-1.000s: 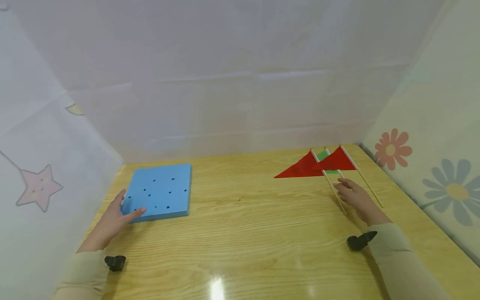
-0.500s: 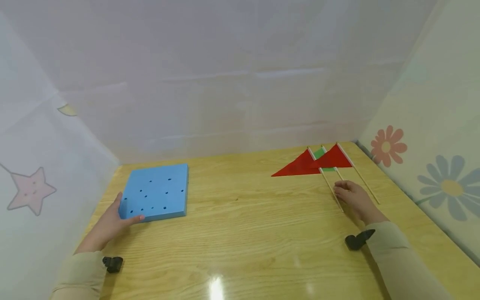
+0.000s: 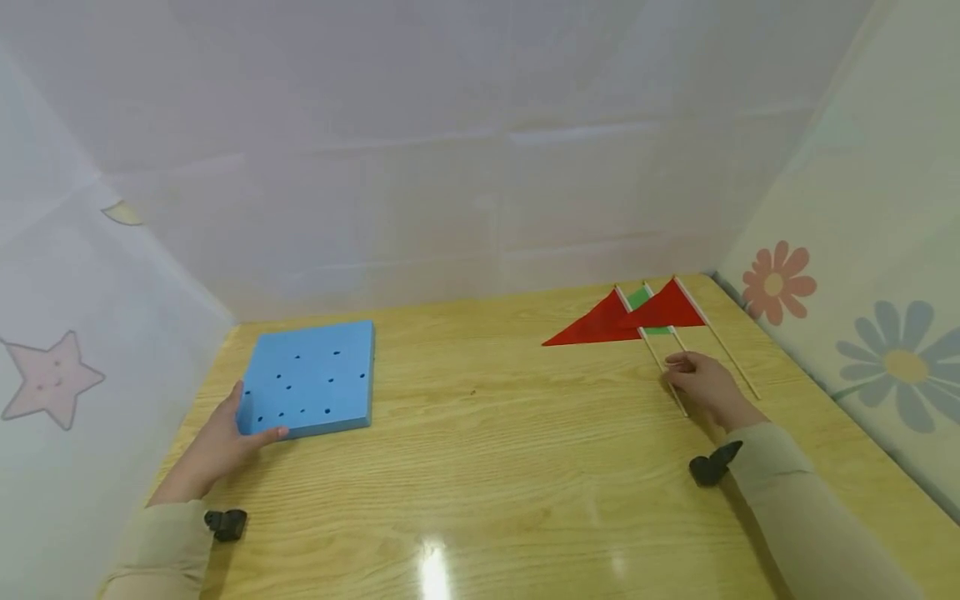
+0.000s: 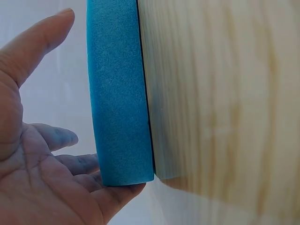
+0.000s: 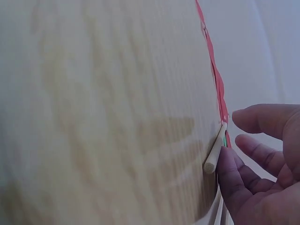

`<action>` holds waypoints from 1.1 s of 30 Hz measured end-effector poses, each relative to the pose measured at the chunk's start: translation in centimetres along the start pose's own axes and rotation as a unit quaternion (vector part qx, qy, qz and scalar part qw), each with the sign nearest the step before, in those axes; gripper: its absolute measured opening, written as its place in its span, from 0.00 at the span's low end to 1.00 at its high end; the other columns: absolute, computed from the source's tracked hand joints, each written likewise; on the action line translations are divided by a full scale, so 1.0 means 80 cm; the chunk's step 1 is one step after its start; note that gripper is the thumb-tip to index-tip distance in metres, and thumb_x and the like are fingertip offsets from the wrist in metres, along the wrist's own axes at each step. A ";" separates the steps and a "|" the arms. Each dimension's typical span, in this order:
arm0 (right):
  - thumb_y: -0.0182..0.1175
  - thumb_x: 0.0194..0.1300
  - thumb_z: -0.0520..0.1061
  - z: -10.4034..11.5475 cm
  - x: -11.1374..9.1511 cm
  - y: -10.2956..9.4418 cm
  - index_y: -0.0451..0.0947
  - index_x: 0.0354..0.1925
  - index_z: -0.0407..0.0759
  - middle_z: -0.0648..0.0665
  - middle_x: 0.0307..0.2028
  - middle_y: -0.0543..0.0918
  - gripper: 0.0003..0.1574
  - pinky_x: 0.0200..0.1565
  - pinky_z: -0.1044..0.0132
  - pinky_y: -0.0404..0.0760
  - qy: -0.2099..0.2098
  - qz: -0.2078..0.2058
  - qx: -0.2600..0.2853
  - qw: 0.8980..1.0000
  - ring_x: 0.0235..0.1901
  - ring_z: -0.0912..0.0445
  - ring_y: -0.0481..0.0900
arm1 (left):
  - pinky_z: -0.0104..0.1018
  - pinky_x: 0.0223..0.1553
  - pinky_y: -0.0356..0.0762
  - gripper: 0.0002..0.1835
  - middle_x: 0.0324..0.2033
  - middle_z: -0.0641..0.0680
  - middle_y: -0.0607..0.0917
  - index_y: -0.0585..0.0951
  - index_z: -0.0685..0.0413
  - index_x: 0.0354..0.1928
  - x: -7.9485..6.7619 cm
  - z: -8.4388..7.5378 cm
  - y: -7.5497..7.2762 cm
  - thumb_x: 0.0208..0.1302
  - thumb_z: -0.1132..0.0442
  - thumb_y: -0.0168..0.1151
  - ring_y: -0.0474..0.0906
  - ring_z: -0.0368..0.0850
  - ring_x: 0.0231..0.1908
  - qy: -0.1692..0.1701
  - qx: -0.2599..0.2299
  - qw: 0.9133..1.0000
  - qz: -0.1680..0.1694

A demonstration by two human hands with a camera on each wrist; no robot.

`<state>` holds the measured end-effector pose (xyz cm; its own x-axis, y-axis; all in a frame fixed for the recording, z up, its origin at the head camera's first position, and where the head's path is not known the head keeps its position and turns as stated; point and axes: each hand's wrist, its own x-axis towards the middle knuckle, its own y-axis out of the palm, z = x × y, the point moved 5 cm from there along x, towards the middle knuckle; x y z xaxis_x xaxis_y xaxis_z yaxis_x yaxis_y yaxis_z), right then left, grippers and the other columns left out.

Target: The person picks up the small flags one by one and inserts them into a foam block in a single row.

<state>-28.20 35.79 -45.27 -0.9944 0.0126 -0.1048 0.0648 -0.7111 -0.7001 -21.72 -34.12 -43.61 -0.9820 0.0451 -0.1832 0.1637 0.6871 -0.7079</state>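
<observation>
A flat blue foam board (image 3: 311, 342) with several small holes lies at the left of the table. My left hand (image 3: 225, 442) is at its near left corner, thumb stretched along the front side. In the left wrist view the fingers (image 4: 79, 164) touch the board's edge, while the thumb stands apart from it. To the right lie two red pennant flags (image 3: 675, 307) and a green flag (image 3: 640, 297) on thin wooden sticks. My right hand (image 3: 705, 385) is over the lower sticks, fingers loosely bent. A fingertip is beside a stick (image 5: 214, 154) in the right wrist view; no pinch shows.
The wooden table (image 3: 465, 467) fills the lower view, with bare wood between the board and the flags. White cloth walls (image 3: 450, 167) close off the back and both sides. Dark wrist cameras (image 3: 715, 463) sit at both sleeves.
The head view has shifted slightly. My left thumb has come lower along the board's front side, and my right fingers have bent a little closer to the sticks. Board and flags stay in place.
</observation>
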 end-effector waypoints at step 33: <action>0.61 0.70 0.39 0.013 0.019 -0.007 0.79 0.45 0.23 0.33 0.38 0.83 0.16 0.45 0.46 0.79 0.008 0.039 -0.141 0.989 0.37 0.44 0.77 | 0.75 0.68 0.39 0.71 0.70 0.86 0.29 0.21 0.78 0.71 0.016 0.018 -0.003 0.67 0.44 0.70 0.29 0.85 0.71 -0.054 -0.016 0.997 0.060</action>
<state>-29.80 35.47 -44.33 -0.9843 -0.0222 -0.1749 0.1635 -0.4857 -0.8587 -22.90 -35.24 -44.64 -0.9396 0.0514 -0.3384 0.2742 0.7046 -0.6545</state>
